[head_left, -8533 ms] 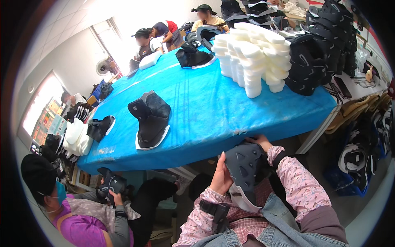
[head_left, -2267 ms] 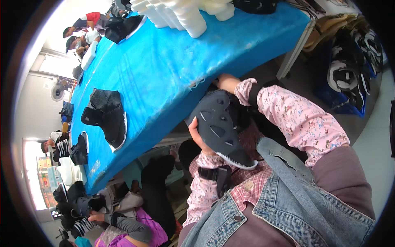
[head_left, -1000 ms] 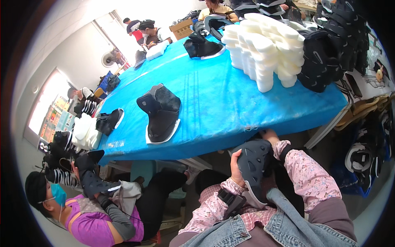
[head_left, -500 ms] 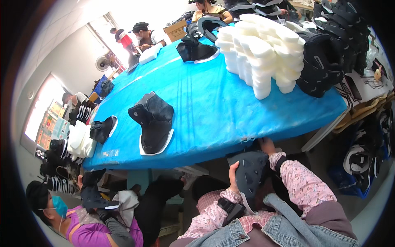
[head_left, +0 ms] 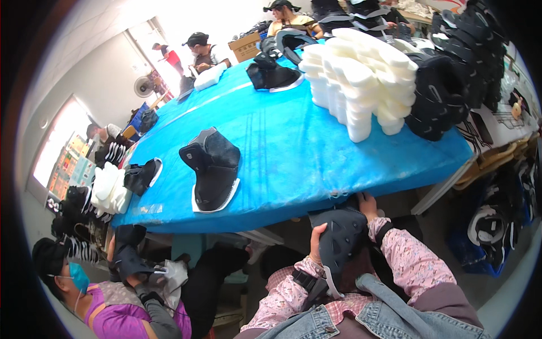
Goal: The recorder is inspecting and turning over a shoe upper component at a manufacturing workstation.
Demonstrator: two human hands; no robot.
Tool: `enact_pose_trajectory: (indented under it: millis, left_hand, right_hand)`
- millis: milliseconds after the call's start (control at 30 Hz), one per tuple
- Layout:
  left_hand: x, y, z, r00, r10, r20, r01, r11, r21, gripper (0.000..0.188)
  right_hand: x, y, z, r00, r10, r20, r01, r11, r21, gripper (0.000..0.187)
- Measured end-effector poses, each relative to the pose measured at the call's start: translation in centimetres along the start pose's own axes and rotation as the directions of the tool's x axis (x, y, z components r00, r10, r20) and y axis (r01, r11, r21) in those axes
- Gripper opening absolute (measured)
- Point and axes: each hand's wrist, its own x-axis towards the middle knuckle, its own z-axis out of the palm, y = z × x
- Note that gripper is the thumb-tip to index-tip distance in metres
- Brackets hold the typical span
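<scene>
Below the table's near edge, a black boot upper [head_left: 339, 240] with slit-like raised marks and a white lower edge is in both my hands over my lap. My left hand [head_left: 318, 242] wraps round its left side, thumb showing on the outside. At its far right end, my right hand [head_left: 368, 207] grips the upper close to the table edge; some of those fingers are hidden behind it. Another black boot upper [head_left: 213, 169] with a white stitched edge lies on the blue-covered table [head_left: 271, 164] in front of me.
White foam pieces [head_left: 358, 79] are stacked at the far right of the table, beside piled black uppers [head_left: 437, 96]. To my left a co-worker [head_left: 130, 305] handles another black upper [head_left: 132, 257]. A blue crate [head_left: 474, 251] of parts stands at lower right. Other people sit farther along the table.
My view has shifted slightly. The upper in my hands has turned a little, and both hands still hold it. The co-worker at left has tilted their black upper.
</scene>
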Motion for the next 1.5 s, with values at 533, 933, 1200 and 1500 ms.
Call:
enact_pose_trajectory:
  millis: [533,933,1200,1500]
  left_hand:
    - [-0.7,1.0,0.6,0.997,-0.054,0.057,0.048,0.994,0.095,0.046]
    - [0.3,0.4,0.0,0.998,-0.056,0.038,0.055,0.998,0.021,0.05]
    - [0.3,0.5,-0.5,0.995,-0.099,0.019,0.098,0.995,0.023,0.051]
    - [-0.5,0.9,0.6,0.996,-0.084,0.035,0.083,0.996,0.032,0.049]
  right_hand:
    - [1.4,-3.6,-2.0,0.995,0.097,0.031,-0.082,0.941,-0.328,0.04]
    - [1.1,0.7,-0.1,0.988,0.11,0.109,-0.083,0.97,-0.228,0.042]
    - [1.0,0.8,0.2,0.991,0.062,0.117,-0.045,0.989,-0.139,0.04]
    - [2.1,-0.5,-5.7,0.787,0.216,0.578,-0.577,0.589,0.566,0.035]
